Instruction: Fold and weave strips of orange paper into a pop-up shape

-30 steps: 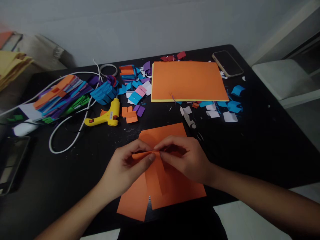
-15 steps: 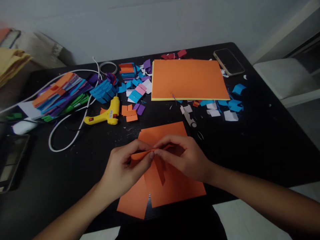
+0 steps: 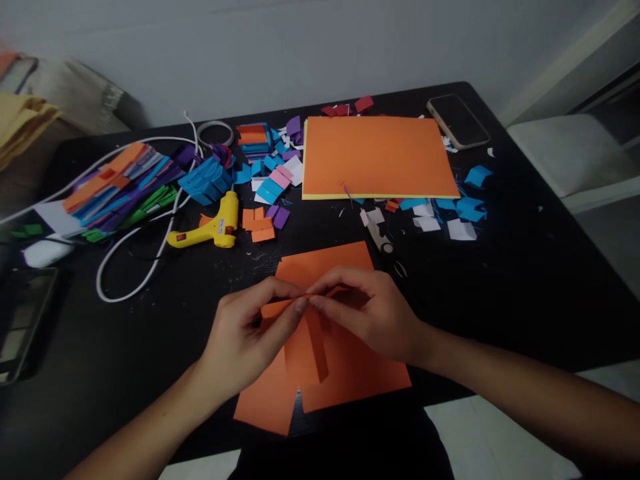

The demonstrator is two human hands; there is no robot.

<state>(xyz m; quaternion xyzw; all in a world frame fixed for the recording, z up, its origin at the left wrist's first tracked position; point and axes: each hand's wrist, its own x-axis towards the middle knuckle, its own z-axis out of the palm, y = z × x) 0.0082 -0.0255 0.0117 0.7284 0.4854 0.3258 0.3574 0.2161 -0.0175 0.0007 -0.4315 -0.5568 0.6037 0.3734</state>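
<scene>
My left hand (image 3: 250, 327) and my right hand (image 3: 373, 310) meet at the middle, thumbs and fingertips pinching the upper edge of a small orange paper piece (image 3: 303, 343). The piece hangs below the fingertips with a folded flap on its right side. Under my hands, larger orange sheets (image 3: 360, 380) lie on the black table, with a narrow gap between them near the table's front edge.
Behind lies an orange sheet on a yellow one (image 3: 377, 157). Scissors (image 3: 383, 240) rest before it, a phone (image 3: 457, 121) at back right. A yellow glue gun (image 3: 215, 227), white cable (image 3: 100, 280) and bundled paper strips (image 3: 120, 187) are at left.
The held orange piece has tilted, so more of its face shows below my fingertips. Both hands keep nearly the same place and pinch.
</scene>
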